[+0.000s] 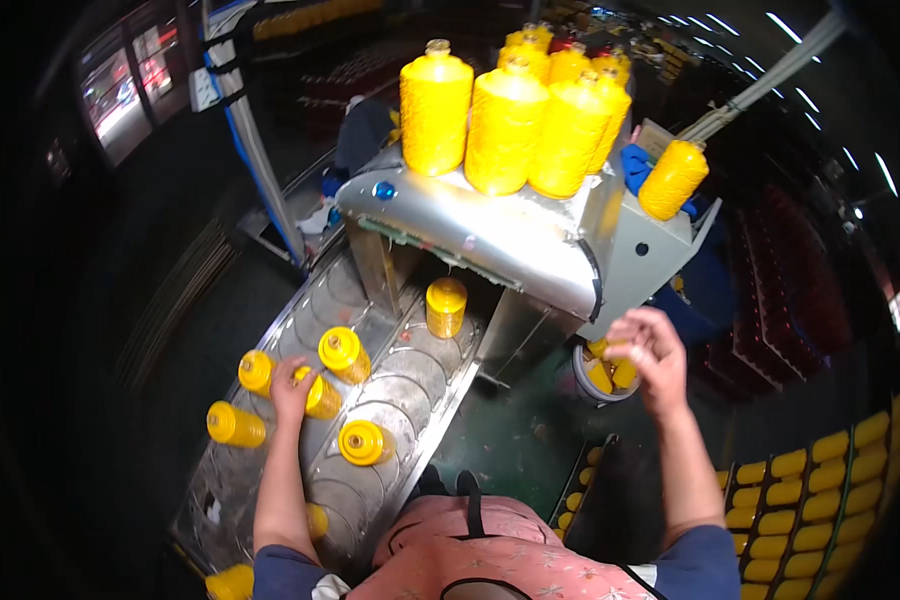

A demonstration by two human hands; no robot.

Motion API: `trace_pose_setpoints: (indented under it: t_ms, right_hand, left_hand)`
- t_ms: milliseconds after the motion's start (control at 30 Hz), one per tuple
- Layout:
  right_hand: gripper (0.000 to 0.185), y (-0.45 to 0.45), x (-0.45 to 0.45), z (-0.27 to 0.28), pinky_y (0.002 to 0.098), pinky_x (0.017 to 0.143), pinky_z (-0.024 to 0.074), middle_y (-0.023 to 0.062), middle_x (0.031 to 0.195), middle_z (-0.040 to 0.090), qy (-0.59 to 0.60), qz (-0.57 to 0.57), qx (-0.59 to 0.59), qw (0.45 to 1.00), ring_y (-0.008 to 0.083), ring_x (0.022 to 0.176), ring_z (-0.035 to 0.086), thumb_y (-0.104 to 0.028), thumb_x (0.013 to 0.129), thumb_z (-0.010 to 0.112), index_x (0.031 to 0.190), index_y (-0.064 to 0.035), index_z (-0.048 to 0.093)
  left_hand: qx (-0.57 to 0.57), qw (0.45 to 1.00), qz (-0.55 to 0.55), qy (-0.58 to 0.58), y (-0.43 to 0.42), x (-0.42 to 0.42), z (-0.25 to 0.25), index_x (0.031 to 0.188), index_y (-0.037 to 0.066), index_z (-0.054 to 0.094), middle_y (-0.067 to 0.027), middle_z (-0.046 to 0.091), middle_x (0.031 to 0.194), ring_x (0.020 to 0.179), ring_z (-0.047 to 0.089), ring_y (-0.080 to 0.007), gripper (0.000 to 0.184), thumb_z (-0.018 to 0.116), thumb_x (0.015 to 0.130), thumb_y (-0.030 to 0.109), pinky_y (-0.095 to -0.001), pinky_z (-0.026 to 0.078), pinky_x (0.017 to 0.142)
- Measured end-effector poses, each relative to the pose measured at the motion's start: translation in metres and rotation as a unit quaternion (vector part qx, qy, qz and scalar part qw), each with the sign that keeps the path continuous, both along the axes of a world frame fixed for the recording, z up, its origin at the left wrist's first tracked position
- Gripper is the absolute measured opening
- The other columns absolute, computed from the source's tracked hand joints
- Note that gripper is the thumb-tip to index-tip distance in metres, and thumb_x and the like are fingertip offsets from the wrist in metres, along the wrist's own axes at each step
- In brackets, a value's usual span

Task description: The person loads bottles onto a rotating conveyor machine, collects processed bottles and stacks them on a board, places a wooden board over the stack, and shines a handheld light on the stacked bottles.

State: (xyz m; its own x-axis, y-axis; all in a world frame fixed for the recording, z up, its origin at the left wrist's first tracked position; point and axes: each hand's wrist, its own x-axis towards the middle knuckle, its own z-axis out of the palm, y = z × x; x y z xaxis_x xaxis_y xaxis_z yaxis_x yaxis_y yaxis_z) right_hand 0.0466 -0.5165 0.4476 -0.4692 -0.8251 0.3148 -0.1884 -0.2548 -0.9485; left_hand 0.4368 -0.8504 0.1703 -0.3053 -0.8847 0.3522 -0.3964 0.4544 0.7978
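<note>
My left hand (pixel 290 388) is closed around the top of a yellow bottle (pixel 324 399) that stands on the metal conveyor (pixel 355 492). Close by are other yellow bottles (pixel 344 350), some to the left of the hand and one to its right. Farther along the belt, one yellow bottle (pixel 447 308) stands at the mouth of the metal machine (pixel 490 230). Raised to the right, my right hand (pixel 654 352) has its fingers bent and apart, with no object visible in it. It is above and beside a white bucket (pixel 582 384) holding yellow pieces.
Several tall yellow bottles (pixel 507 125) are grouped on the machine's top. Another yellow bottle (pixel 673 180) leans at the right by a blue cloth (pixel 635 168). Racks of yellow bottles (pixel 782 522) fill the lower right. A metal post (pixel 255 140) rises on the left.
</note>
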Motion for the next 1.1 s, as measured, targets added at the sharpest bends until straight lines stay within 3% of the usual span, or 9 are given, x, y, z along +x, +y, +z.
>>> trace_pose_setpoints:
  t_ms: [67,100,133,267,433,633,767,900,1100]
  right_hand:
    - [0.044,-0.06,-0.016,0.09,0.0326,0.092,0.0462,0.0123,0.114,0.056,0.172,-0.061,-0.062,0.981,0.0189,0.111,0.053,-0.006,0.081,0.065,0.121,0.0002,0.048]
    - [0.043,-0.085,-0.025,0.108,0.0328,0.096,0.0425,0.012,0.114,0.056,0.213,-0.106,-0.074,0.969,0.0195,0.112,0.052,-0.006,0.079,0.065,0.119,0.0009,0.049]
    - [0.043,-0.108,-0.033,0.127,0.0318,0.097,0.0408,0.0096,0.115,0.056,0.24,-0.117,-0.079,0.96,0.0177,0.112,0.052,-0.005,0.078,0.067,0.118,-0.0012,0.052]
    - [0.047,-0.207,-0.077,0.171,0.0314,0.095,0.0418,0.0126,0.119,0.057,0.409,-0.218,-0.049,0.885,0.0215,0.112,0.053,-0.026,0.075,0.072,0.114,-0.0041,0.058]
    - [0.036,-0.277,-0.098,0.187,0.0277,0.089,0.044,0.0127,0.105,0.063,0.223,-0.146,0.074,0.961,0.0188,0.1,0.059,-0.015,0.075,0.072,0.108,-0.0036,0.063]
    - [0.032,-0.296,-0.12,0.191,0.028,0.074,0.048,0.0096,0.083,0.064,0.311,-0.205,0.022,0.928,0.0152,0.077,0.06,-0.014,0.071,0.077,0.098,-0.0015,0.067]
    - [0.046,-0.248,-0.122,0.22,0.0232,0.043,0.0375,0.0053,0.068,0.06,0.227,-0.13,0.029,0.965,0.0088,0.044,0.047,-0.017,0.072,0.078,0.108,0.0023,0.058]
    - [0.056,-0.203,-0.144,0.253,0.02,0.04,0.0327,0.0073,0.069,0.059,0.255,-0.133,0.079,0.954,0.0057,0.042,0.043,-0.02,0.074,0.076,0.118,0.0043,0.051]
    - [0.057,-0.18,-0.177,0.263,0.0242,0.042,0.0387,0.0118,0.083,0.062,0.409,-0.113,0.137,0.895,0.01,0.043,0.046,-0.026,0.072,0.078,0.115,0.0038,0.056]
  left_hand:
    - [0.086,0.995,-0.026,0.043,-0.001,-0.02,0.022,0.099,0.001,0.063,-0.01,0.06,0.092,0.085,0.059,-0.0215,0.031,0.07,0.068,-0.001,-0.0287,0.048,0.072]
    - [-0.061,0.998,-0.027,0.019,-0.009,-0.021,0.013,0.1,0.002,0.063,-0.0079,0.058,0.085,0.074,0.057,-0.0158,0.033,0.07,0.068,0.0,-0.0264,0.047,0.064]
    - [0.065,0.996,-0.023,0.059,-0.013,-0.026,0.006,0.102,0.003,0.063,-0.0052,0.057,0.076,0.064,0.053,-0.0113,0.036,0.073,0.068,0.002,-0.0248,0.044,0.057]
    - [0.119,0.992,-0.042,-0.022,-0.021,-0.047,0.04,0.115,0.008,0.057,-0.005,0.055,0.064,0.056,0.051,-0.0128,0.052,0.078,0.068,0.012,-0.0285,0.044,0.056]
    - [0.098,0.976,-0.147,-0.128,-0.034,-0.07,0.062,0.106,0.008,0.062,-0.0085,0.057,0.065,0.059,0.055,-0.0191,0.041,0.077,0.07,0.02,-0.0329,0.046,0.059]
    - [0.04,0.977,-0.058,-0.201,-0.031,-0.078,0.055,0.092,0.006,0.062,-0.018,0.066,0.078,0.073,0.064,-0.0338,0.03,0.076,0.071,0.023,-0.0396,0.048,0.065]
    - [0.036,0.979,-0.039,-0.195,-0.01,-0.072,0.082,0.091,0.007,0.062,-0.0193,0.065,0.078,0.078,0.063,-0.0375,0.025,0.073,0.074,0.021,-0.0423,0.048,0.066]
    - [0.029,0.988,0.04,-0.144,0.026,-0.063,0.167,0.086,0.006,0.063,-0.0192,0.064,0.075,0.073,0.065,-0.0346,0.013,0.066,0.077,0.015,-0.038,0.049,0.064]
    - [-0.023,0.995,0.064,-0.067,0.054,-0.048,0.295,0.093,0.003,0.057,-0.007,0.06,0.074,0.065,0.054,-0.0119,0.016,0.056,0.077,0.007,-0.027,0.045,0.063]
